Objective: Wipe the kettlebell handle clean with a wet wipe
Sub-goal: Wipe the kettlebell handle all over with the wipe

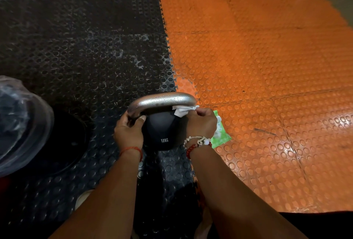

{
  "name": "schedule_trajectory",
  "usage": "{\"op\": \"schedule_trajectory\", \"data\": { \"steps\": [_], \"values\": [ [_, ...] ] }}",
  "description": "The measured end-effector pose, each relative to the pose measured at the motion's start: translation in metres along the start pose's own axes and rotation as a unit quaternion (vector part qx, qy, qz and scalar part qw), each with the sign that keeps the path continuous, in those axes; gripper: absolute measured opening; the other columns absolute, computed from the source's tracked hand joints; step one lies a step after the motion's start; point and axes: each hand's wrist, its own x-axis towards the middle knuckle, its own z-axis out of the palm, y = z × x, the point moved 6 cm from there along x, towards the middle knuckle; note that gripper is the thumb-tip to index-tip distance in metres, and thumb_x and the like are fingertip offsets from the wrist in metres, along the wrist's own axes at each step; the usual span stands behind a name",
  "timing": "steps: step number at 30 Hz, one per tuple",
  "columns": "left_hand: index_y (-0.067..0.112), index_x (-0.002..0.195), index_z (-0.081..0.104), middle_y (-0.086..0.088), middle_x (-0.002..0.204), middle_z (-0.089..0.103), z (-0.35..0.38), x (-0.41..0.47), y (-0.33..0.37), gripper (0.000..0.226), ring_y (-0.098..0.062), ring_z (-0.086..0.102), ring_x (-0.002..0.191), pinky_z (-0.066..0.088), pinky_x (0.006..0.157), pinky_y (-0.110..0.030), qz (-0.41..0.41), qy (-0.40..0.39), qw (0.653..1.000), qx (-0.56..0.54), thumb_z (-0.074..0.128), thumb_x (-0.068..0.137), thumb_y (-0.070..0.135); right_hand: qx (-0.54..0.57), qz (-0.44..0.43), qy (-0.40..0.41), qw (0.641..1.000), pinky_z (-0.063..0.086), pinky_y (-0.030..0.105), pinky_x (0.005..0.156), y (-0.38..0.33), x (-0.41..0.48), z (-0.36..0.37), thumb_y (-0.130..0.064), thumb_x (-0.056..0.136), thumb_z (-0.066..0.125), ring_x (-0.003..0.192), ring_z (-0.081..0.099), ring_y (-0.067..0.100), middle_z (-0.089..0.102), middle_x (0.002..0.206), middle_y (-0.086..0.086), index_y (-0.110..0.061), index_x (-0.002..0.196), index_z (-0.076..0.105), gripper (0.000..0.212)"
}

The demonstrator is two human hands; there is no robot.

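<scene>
Your kettlebell [164, 133] sits on the black mat [76, 47], right by the edge where the orange mat [257, 57] starts. It is black and says 12KG. Its silver handle [162, 101] is at 12 o'clock on the ball and has little drops on it.

Your left hand [129, 131] curls round the handle's 9 o'clock end. Your right hand [201, 124] pinches a white wet wipe [181, 111] at the handle's 3 o'clock end. The wet wipe touches the underside of the handle there.

At 3 o'clock from the kettlebell, partly behind your right hand, a green pack [222, 135] lies on the orange mat. At 9 o'clock a round black plate [66, 143] lies flat on the black mat. Farther out at 9 o'clock is a bundle [19, 124] in clear plastic.
</scene>
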Motion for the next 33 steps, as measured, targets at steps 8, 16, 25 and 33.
{"op": "schedule_trajectory", "data": {
  "steps": [8, 16, 25, 33],
  "values": [
    [0.025, 0.106, 0.07, -0.007, 0.109, 0.069, 0.0, 0.002, -0.003, 0.03, -0.027, 0.067, 0.1, 0.054, 0.092, -0.046, -0.001, -0.001, 1.0, -0.004, 0.076, 0.077, 0.025, 0.024, 0.044, -0.019, 0.999, 0.039, 0.02, 0.051, 0.006, 0.001, 0.004, -0.015, 0.074, 0.069, 0.059, 0.058, 0.014, 0.064, 0.068, -0.001, -0.017, 0.076, 0.06, 0.009],
    [0.021, 0.106, 0.07, -0.011, 0.11, 0.068, 0.001, 0.003, -0.004, 0.028, -0.029, 0.066, 0.103, 0.054, 0.092, -0.047, 0.002, 0.0, 1.0, -0.01, 0.075, 0.078, 0.023, 0.064, 0.076, -0.025, 0.995, 0.044, 0.021, 0.05, 0.01, 0.001, 0.009, -0.012, 0.07, 0.07, 0.054, 0.058, 0.013, 0.064, 0.064, 0.001, -0.016, 0.071, 0.058, 0.013],
    [0.023, 0.104, 0.071, -0.01, 0.107, 0.069, 0.0, 0.002, -0.002, 0.028, -0.027, 0.067, 0.098, 0.054, 0.091, -0.047, 0.008, -0.001, 1.0, -0.003, 0.075, 0.077, 0.024, 0.123, 0.109, -0.032, 0.986, 0.059, 0.044, 0.067, 0.019, 0.0, 0.018, -0.012, 0.058, 0.073, 0.067, 0.07, 0.029, 0.07, 0.067, 0.011, -0.02, 0.06, 0.054, 0.021],
    [0.022, 0.102, 0.071, -0.009, 0.105, 0.069, 0.0, 0.001, 0.0, 0.028, -0.029, 0.067, 0.095, 0.055, 0.089, -0.046, 0.007, -0.001, 1.0, 0.003, 0.076, 0.075, 0.027, 0.181, 0.135, -0.048, 0.973, 0.057, 0.053, 0.07, 0.025, 0.001, 0.025, -0.017, 0.045, 0.072, 0.069, 0.07, 0.035, 0.068, 0.063, 0.012, -0.02, 0.051, 0.054, 0.019]
  ]
}}
